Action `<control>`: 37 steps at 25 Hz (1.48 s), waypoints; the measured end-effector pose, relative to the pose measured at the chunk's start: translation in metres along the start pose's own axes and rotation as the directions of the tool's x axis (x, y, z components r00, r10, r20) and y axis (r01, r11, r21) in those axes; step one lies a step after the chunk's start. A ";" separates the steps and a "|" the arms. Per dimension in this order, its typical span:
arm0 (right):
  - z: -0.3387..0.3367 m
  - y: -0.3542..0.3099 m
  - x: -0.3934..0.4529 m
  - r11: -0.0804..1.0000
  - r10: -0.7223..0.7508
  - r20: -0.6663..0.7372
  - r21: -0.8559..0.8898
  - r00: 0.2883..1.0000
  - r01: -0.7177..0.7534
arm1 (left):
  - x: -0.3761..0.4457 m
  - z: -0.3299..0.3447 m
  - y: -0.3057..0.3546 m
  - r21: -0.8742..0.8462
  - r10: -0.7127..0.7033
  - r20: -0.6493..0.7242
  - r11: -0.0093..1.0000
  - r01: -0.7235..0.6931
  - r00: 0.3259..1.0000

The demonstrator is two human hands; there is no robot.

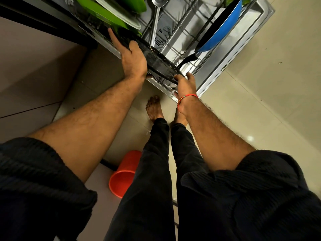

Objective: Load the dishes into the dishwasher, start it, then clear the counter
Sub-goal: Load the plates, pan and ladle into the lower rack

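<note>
Centre frame, the left hand (133,61) and right hand (185,84) grip a black pan (159,64) by its rim; it looks rigid, heavy, possibly greasy.

The dishwasher rack (191,30), a grey wire grid, stands pulled out over the open door (260,20). In it stand green plates (104,16) and a white plate (121,14) on edge at the left, a steel ladle (157,14) in the middle, and a blue pan (224,26) tilted at the right, its black handle pointing down. A black pan (159,63) lies along the rack's near edge. On the pale tiled floor (251,105) below stand two bare feet and an orange bucket (124,173).
</note>
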State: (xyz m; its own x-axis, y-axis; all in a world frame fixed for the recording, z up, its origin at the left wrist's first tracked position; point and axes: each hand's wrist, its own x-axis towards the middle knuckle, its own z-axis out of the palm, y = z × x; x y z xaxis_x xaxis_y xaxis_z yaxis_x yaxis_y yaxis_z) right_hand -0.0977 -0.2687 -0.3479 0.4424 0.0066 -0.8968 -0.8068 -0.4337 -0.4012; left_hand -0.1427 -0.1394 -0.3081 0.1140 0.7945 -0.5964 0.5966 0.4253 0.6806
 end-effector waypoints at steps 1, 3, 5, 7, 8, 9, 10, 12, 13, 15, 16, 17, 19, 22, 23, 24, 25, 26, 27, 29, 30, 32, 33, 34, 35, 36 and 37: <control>0.000 0.001 0.000 0.999 -0.009 -0.001 -0.030 1.000 0.009 | 0.004 0.000 0.006 0.019 -0.048 -0.008 0.999 0.049 0.999; 0.000 0.000 -0.004 0.999 -0.002 0.034 -0.037 0.999 0.004 | 0.010 0.002 0.012 0.064 -0.087 -0.022 0.994 0.088 0.996; -0.002 0.003 -0.005 0.998 0.017 0.062 -0.054 0.998 -0.014 | 0.014 0.001 0.011 0.082 -0.095 -0.029 0.992 0.097 0.995; -0.004 0.006 -0.003 0.997 0.032 0.067 -0.077 0.997 -0.027 | 0.016 0.000 0.007 0.039 -0.146 -0.014 0.988 0.146 0.989; -0.005 0.007 -0.002 0.996 0.030 0.067 -0.086 0.997 -0.024 | 0.016 -0.001 0.006 0.015 -0.174 -0.002 0.985 0.174 0.985; -0.006 0.007 -0.001 0.997 0.023 0.066 -0.081 0.998 -0.017 | 0.017 -0.001 0.005 0.002 -0.200 0.016 0.980 0.200 0.980; -0.006 0.005 -0.001 0.997 0.017 0.066 -0.070 0.998 -0.012 | 0.016 -0.002 0.006 -0.003 -0.216 0.045 0.976 0.216 0.975; -0.008 0.003 -0.001 0.999 0.003 0.063 -0.043 0.998 -0.001 | 0.012 -0.003 0.006 -0.054 -0.203 0.122 0.976 0.210 0.972; -0.009 0.003 0.000 1.000 -0.005 0.055 -0.030 0.998 0.007 | 0.010 -0.005 0.004 -0.105 -0.178 0.160 0.975 0.196 0.971; -0.013 0.003 0.005 0.999 -0.029 0.016 -0.023 0.999 0.030 | 0.006 -0.010 -0.005 -0.231 -0.147 0.207 0.953 0.194 0.967; -0.015 0.004 0.008 0.999 -0.044 -0.004 -0.024 0.999 0.044 | 0.004 -0.013 -0.013 -0.278 -0.156 0.201 0.938 0.209 0.967; -0.018 0.005 0.011 0.998 -0.058 -0.021 -0.024 0.998 0.057 | 0.002 -0.014 -0.023 -0.286 -0.175 0.175 0.933 0.220 0.969; -0.023 0.009 0.018 0.997 -0.070 -0.046 -0.024 0.996 0.069 | -0.005 -0.017 -0.041 -0.205 -0.215 0.111 0.950 0.234 0.970; -0.029 0.009 0.021 0.996 -0.084 -0.051 -0.042 0.995 0.082 | -0.016 -0.017 -0.069 -0.042 -0.279 0.077 0.958 0.283 0.957; -0.030 0.007 0.022 0.995 -0.089 -0.042 -0.054 0.995 0.086 | -0.019 -0.016 -0.074 -0.004 -0.293 0.078 0.956 0.294 0.953; -0.031 0.003 0.021 0.994 -0.090 -0.034 -0.061 0.995 0.087 | -0.023 -0.014 -0.075 0.030 -0.294 0.092 0.956 0.293 0.951; -0.033 0.000 0.020 0.994 -0.092 -0.028 -0.064 0.995 0.090 | -0.027 -0.012 -0.077 0.059 -0.286 0.107 0.958 0.282 0.952; -0.034 -0.005 0.019 0.993 -0.100 -0.018 -0.069 0.995 0.099 | -0.033 -0.010 -0.078 0.084 -0.268 0.120 0.962 0.259 0.956; -0.034 -0.012 0.019 0.990 -0.118 -0.003 -0.079 0.993 0.117 | -0.040 -0.008 -0.077 0.105 -0.239 0.128 0.968 0.227 0.962; -0.037 -0.024 0.025 0.984 -0.144 0.013 -0.101 0.989 0.145 | -0.052 0.001 -0.075 0.134 -0.163 0.154 0.981 0.143 0.974; -0.038 -0.030 0.030 0.980 -0.162 0.025 -0.116 0.986 0.164 | -0.056 0.007 -0.074 0.142 -0.125 0.165 0.985 0.101 0.978; -0.042 -0.041 0.041 0.966 -0.198 0.066 -0.158 0.978 0.207 | -0.065 0.022 -0.077 0.165 -0.065 0.156 0.985 0.039 0.986; -0.044 -0.045 0.047 0.953 -0.223 0.090 -0.188 0.971 0.236 | -0.065 0.031 -0.081 0.167 -0.038 0.133 0.986 0.016 0.990; -0.049 -0.050 0.052 0.935 -0.251 0.121 -0.227 0.960 0.273 | -0.067 0.039 -0.083 0.161 -0.023 0.103 0.987 0.006 0.994; -0.055 -0.054 0.057 0.905 -0.286 0.168 -0.275 0.943 0.323 | -0.066 0.048 -0.087 0.155 -0.020 0.061 0.988 0.010 0.998; -0.062 -0.059 0.061 0.866 -0.318 0.233 -0.323 0.919 0.382 | -0.066 0.058 -0.090 0.161 -0.030 0.008 0.986 0.029 1.000; -0.074 -0.066 0.069 0.816 -0.343 0.306 -0.371 0.888 0.444 | -0.068 0.071 -0.093 0.175 -0.059 -0.072 0.982 0.070 0.996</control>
State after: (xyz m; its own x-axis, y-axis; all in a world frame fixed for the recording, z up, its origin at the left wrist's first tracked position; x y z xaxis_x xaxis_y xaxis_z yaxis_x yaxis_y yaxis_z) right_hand 0.0145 -0.3063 -0.3696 0.5498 0.4309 -0.7155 -0.3164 -0.6854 -0.6559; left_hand -0.1497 -0.2636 -0.3604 0.0217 0.7973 -0.6032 0.7332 0.3975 0.5518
